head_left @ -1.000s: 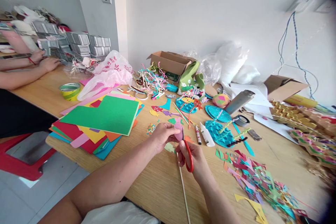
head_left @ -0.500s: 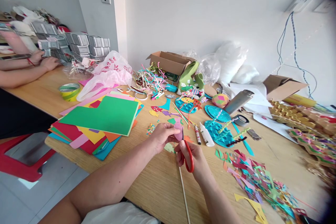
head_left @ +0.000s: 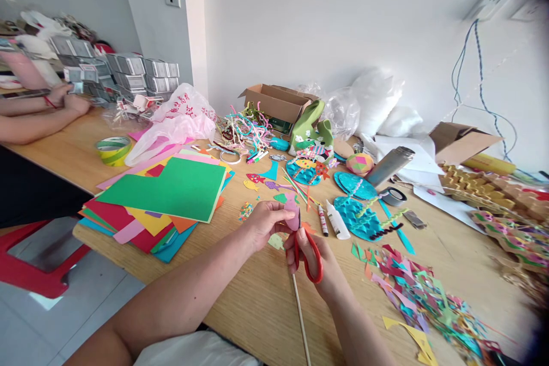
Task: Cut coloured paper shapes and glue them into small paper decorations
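My left hand [head_left: 265,222] pinches a small pink paper piece [head_left: 292,215] just above the wooden table [head_left: 257,309]. My right hand [head_left: 319,266] grips red-handled scissors [head_left: 309,249], whose blades meet the pink piece from below. A thin wooden stick [head_left: 300,314] lies on the table under my right wrist. A pale green scrap [head_left: 277,241] sits beneath my left hand.
A stack of coloured paper sheets [head_left: 167,194] lies to the left, a heap of paper offcuts [head_left: 420,291] to the right. Glue bottle [head_left: 337,221], marker [head_left: 321,219], blue paper crafts [head_left: 358,214], tape roll [head_left: 112,148], boxes and bags crowd the back. Another person's arms [head_left: 38,111] rest at far left.
The scissor handles have spread wider in my right hand, which shifted slightly right. My left hand keeps its hold on the pink piece.
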`<action>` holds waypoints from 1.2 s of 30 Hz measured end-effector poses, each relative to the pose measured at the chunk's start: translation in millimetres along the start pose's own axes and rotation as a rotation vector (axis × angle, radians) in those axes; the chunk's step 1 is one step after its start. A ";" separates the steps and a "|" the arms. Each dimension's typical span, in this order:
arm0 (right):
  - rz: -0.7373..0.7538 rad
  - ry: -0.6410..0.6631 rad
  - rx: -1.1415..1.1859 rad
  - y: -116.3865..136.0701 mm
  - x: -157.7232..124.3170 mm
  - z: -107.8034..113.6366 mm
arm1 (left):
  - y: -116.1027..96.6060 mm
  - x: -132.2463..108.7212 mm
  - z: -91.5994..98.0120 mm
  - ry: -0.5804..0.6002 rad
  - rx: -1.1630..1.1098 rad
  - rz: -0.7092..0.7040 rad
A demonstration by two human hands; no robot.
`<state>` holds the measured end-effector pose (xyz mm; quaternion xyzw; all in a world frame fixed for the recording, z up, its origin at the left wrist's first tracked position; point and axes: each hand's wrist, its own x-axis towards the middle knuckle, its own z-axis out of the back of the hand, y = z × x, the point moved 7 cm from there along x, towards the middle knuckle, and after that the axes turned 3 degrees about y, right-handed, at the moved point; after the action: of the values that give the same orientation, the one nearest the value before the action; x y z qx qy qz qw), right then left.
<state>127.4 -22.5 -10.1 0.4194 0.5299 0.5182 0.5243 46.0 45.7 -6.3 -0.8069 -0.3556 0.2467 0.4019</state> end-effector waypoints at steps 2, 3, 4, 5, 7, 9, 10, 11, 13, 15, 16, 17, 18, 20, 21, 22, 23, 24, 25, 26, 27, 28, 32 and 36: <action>-0.005 -0.010 -0.008 -1.0 0.3 0.6 | 0.4 0.0 0.2 -0.002 -0.006 0.000; -0.007 -0.015 -0.014 -1.6 0.5 1.0 | 0.8 0.0 0.4 -0.003 -0.010 0.000; -0.007 -0.021 -0.019 -2.2 0.8 1.4 | 1.2 0.2 0.7 -0.006 -0.013 -0.001; -0.007 -0.026 -0.024 -2.6 1.1 1.8 | 1.5 0.3 1.0 -0.007 -0.014 -0.002; -0.007 -0.038 -0.036 -3.2 1.6 2.7 | 2.2 0.6 1.4 -0.008 -0.013 -0.003; -0.011 -0.050 -0.045 -3.6 1.9 3.5 | 2.5 0.7 1.5 -0.008 -0.010 -0.004; -0.014 -0.053 -0.046 -3.6 2.0 3.6 | 2.6 0.7 1.4 -0.007 -0.009 -0.003; -0.018 -0.054 -0.044 -3.6 2.1 3.5 | 2.5 0.6 1.2 -0.006 -0.006 -0.003; -0.024 -0.054 -0.039 -3.5 2.4 3.3 | 2.2 0.4 0.5 0.000 -0.001 -0.003; -0.028 -0.053 -0.035 -3.5 2.6 3.2 | 1.7 0.3 -0.3 0.005 0.004 -0.005; -0.030 -0.055 -0.034 -3.6 2.6 3.2 | 1.5 0.2 -0.6 0.006 0.007 -0.007; -0.031 -0.055 -0.033 -3.7 2.5 3.3 | 1.3 0.1 -0.9 0.008 0.009 -0.009; -0.031 -0.057 -0.031 -3.8 2.4 3.4 | 1.3 0.1 -1.1 0.009 0.010 -0.011; -0.033 -0.063 -0.029 -4.1 1.9 3.6 | 1.4 0.2 -1.0 0.006 0.012 -0.015; -0.036 -0.068 -0.030 -4.2 1.6 3.7 | 1.6 0.3 -0.8 0.004 0.012 -0.015; -0.040 -0.074 -0.033 -4.3 1.4 3.9 | 1.8 0.5 -0.5 0.001 0.012 -0.016; -0.044 -0.079 -0.037 -4.4 1.2 4.1 | 2.1 0.7 -0.2 -0.002 0.011 -0.016; -0.048 -0.082 -0.042 -4.5 1.2 4.2 | 2.3 0.9 0.1 -0.004 0.010 -0.015; -0.050 -0.084 -0.045 -4.5 1.2 4.3 | 2.5 1.1 0.3 -0.005 0.010 -0.015; -0.051 -0.085 -0.049 -4.4 1.3 4.4 | 2.6 1.4 0.6 -0.006 0.009 -0.014; -0.050 -0.084 -0.054 -4.2 1.4 4.4 | 2.8 1.6 1.0 -0.009 0.010 -0.013; -0.047 -0.083 -0.060 -4.0 1.5 4.5 | 3.1 1.8 1.4 -0.011 0.011 -0.010; -0.041 -0.077 -0.074 -3.7 1.7 4.5 | 3.9 2.1 2.6 -0.019 0.007 -0.008; -0.050 -0.081 -0.065 -3.8 1.5 4.4 | 4.0 1.8 3.0 -0.022 0.004 -0.011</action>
<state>132.0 -21.0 -13.7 0.4096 0.5015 0.5043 0.5713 46.5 46.8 -11.5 -0.8014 -0.3642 0.2541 0.4007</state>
